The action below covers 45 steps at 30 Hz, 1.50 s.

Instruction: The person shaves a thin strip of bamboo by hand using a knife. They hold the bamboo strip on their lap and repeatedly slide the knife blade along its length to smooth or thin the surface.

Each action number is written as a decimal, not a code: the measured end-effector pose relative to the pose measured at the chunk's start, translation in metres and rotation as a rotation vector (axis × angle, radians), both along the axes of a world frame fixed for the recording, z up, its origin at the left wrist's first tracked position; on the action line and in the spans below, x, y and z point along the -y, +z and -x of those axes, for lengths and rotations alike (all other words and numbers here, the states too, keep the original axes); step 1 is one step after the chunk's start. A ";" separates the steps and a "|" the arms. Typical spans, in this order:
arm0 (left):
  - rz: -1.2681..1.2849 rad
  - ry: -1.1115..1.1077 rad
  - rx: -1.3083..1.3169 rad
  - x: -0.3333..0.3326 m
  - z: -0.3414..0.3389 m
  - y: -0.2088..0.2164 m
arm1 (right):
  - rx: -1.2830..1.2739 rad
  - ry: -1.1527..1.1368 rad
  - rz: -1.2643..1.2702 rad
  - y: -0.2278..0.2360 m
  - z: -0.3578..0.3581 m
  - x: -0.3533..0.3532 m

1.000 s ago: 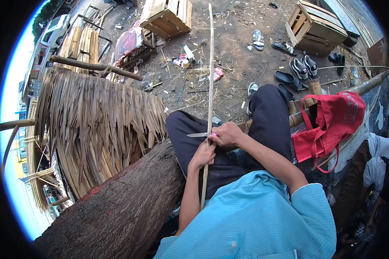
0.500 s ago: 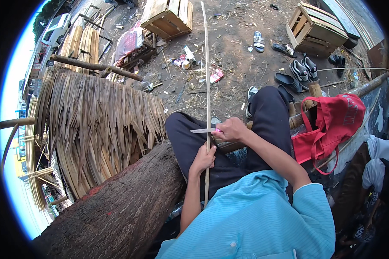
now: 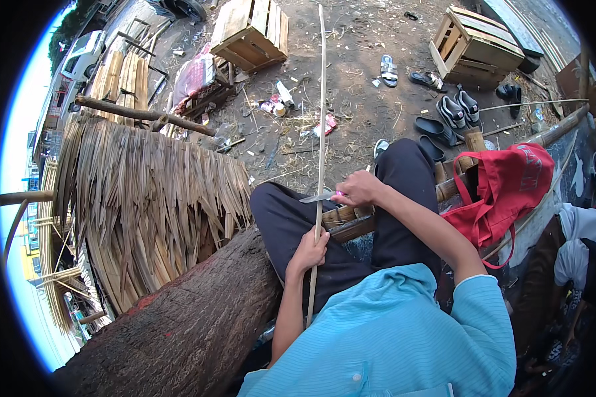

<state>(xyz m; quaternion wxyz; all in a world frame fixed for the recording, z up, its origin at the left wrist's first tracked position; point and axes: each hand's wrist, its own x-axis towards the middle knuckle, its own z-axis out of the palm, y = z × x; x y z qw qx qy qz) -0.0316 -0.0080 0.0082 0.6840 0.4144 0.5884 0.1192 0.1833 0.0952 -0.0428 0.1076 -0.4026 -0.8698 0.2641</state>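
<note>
My left hand (image 3: 309, 251) grips a long thin bamboo strip (image 3: 321, 112) low down, over my lap. The strip runs straight up the picture, out past my knees over the dirt ground. My right hand (image 3: 357, 188) holds a knife (image 3: 316, 197) by a pink handle, the blade lying flat against the strip just above my left hand. Short pieces of wood (image 3: 346, 220) rest across my dark trousers under the right hand.
A thick log (image 3: 179, 324) lies at my left. Beyond it hangs a dried palm-leaf thatch panel (image 3: 146, 198). A red bag (image 3: 510, 192) hangs at my right, near a seated person (image 3: 579, 251). Wooden crates (image 3: 251, 30), sandals (image 3: 444, 112) and litter lie on the ground ahead.
The strip has slid up through my hands. My left hand now grips it lower and closer to my body, and the knife hand has shifted slightly right.
</note>
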 end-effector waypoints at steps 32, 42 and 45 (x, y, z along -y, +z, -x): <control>-0.255 -0.209 -0.105 0.003 0.004 0.005 | -0.203 -0.807 -0.004 -0.013 -0.017 -0.034; -0.433 -0.255 -0.202 0.010 0.003 -0.002 | -0.245 -0.867 -0.021 -0.023 -0.027 -0.038; -0.462 -0.249 -0.257 0.011 0.002 0.005 | -0.358 -0.360 -0.070 -0.010 -0.019 -0.018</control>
